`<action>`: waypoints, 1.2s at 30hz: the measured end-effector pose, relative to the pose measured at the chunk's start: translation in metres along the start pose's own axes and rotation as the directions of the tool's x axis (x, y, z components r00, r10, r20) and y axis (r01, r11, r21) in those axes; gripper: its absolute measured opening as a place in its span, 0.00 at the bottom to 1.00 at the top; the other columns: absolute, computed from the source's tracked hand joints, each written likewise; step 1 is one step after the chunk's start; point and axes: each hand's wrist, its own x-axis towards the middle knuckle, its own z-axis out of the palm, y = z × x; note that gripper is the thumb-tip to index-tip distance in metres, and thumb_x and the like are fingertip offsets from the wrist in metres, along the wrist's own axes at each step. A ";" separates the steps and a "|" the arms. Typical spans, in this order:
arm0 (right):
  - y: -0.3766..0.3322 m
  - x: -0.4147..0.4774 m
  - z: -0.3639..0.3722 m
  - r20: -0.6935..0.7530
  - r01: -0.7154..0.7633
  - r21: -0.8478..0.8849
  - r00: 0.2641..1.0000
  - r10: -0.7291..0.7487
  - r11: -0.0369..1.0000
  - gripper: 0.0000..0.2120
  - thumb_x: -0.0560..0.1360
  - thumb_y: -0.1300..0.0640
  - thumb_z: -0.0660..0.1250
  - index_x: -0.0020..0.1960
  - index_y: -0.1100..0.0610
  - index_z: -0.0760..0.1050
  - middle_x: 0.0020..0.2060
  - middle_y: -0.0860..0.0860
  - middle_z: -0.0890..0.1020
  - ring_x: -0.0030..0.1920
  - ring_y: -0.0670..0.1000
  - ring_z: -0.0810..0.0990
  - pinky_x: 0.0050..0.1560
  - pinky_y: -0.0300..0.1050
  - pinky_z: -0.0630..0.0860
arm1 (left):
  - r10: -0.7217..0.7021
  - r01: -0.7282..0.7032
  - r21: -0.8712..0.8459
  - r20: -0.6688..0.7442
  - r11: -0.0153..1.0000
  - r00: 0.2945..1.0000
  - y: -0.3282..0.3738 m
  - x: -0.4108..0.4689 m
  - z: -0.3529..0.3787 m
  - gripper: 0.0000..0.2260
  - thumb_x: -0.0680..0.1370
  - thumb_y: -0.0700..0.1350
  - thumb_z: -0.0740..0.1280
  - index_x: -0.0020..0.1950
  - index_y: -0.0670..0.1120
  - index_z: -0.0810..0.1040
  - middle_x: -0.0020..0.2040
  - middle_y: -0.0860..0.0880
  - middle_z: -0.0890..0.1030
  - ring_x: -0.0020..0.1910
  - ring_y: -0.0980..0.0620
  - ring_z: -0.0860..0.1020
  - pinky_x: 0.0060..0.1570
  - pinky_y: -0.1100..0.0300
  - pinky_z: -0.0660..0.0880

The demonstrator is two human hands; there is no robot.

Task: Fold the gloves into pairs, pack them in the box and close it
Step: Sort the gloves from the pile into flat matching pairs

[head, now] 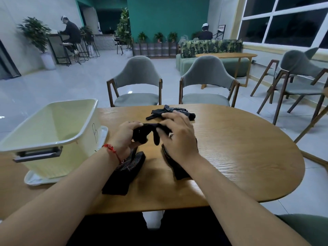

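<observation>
Both hands hold a bunched black glove pair [144, 133] a little above the wooden table [239, 157]. My left hand [124, 137] grips its left side and my right hand [179, 137] covers its right side, fingers curled over it. Below my left wrist a black dotted glove [124, 174] lies flat on the table. Another black glove [174, 166] lies under my right wrist, partly hidden. Behind my hands, near the far edge, rests a further black glove [170, 111]. The pale yellow box [51, 132] stands open at the left, on its white lid [103, 134].
Two grey chairs [138, 82] stand across the table, more chairs [298, 75] at the right. The table's right end is rounded. People sit far off in the room. A green seat [305, 226] is at the lower right.
</observation>
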 end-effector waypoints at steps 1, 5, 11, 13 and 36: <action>-0.002 0.009 -0.002 0.015 -0.074 0.083 0.997 0.073 0.994 0.09 0.79 0.49 0.72 0.55 0.51 0.86 0.59 0.46 0.85 0.66 0.53 0.77 0.70 0.61 0.73 | 0.034 -0.033 0.070 -0.009 0.997 0.999 0.000 -0.003 -0.008 0.11 0.79 0.40 0.70 0.61 0.40 0.79 0.54 0.40 0.81 0.51 0.43 0.81 0.39 0.50 0.82; -0.016 0.053 -0.019 0.056 -0.147 0.140 0.988 0.141 0.979 0.07 0.76 0.47 0.75 0.48 0.50 0.86 0.45 0.42 0.85 0.53 0.47 0.80 0.59 0.49 0.77 | 0.230 -0.186 0.385 -0.070 0.904 0.971 0.001 -0.028 -0.038 0.02 0.80 0.43 0.70 0.52 0.49 0.81 0.49 0.49 0.84 0.50 0.50 0.82 0.54 0.46 0.81; -0.033 0.104 -0.030 0.390 -0.271 0.315 0.911 0.136 0.910 0.09 0.79 0.50 0.77 0.40 0.45 0.84 0.33 0.38 0.85 0.35 0.39 0.82 0.42 0.35 0.75 | 0.430 -0.425 0.793 0.231 0.437 0.873 -0.023 -0.066 -0.079 0.04 0.81 0.45 0.71 0.52 0.55 0.81 0.51 0.60 0.83 0.52 0.64 0.80 0.52 0.63 0.75; -0.031 0.113 -0.024 0.460 -0.309 0.273 0.874 0.158 0.911 0.13 0.79 0.46 0.76 0.38 0.49 0.84 0.32 0.41 0.85 0.34 0.42 0.83 0.40 0.38 0.76 | 0.407 -0.462 0.815 0.312 0.349 0.858 -0.042 -0.066 -0.089 0.05 0.81 0.45 0.71 0.55 0.55 0.81 0.54 0.60 0.82 0.57 0.65 0.78 0.59 0.62 0.73; -0.043 0.124 0.087 0.429 -0.212 0.298 0.901 0.067 0.931 0.11 0.83 0.59 0.69 0.58 0.46 0.87 0.52 0.42 0.88 0.58 0.49 0.84 0.65 0.53 0.81 | 0.293 -0.374 0.919 0.327 0.123 0.899 -0.070 -0.067 -0.092 0.27 0.80 0.66 0.52 0.79 0.62 0.69 0.82 0.60 0.65 0.83 0.58 0.56 0.82 0.53 0.53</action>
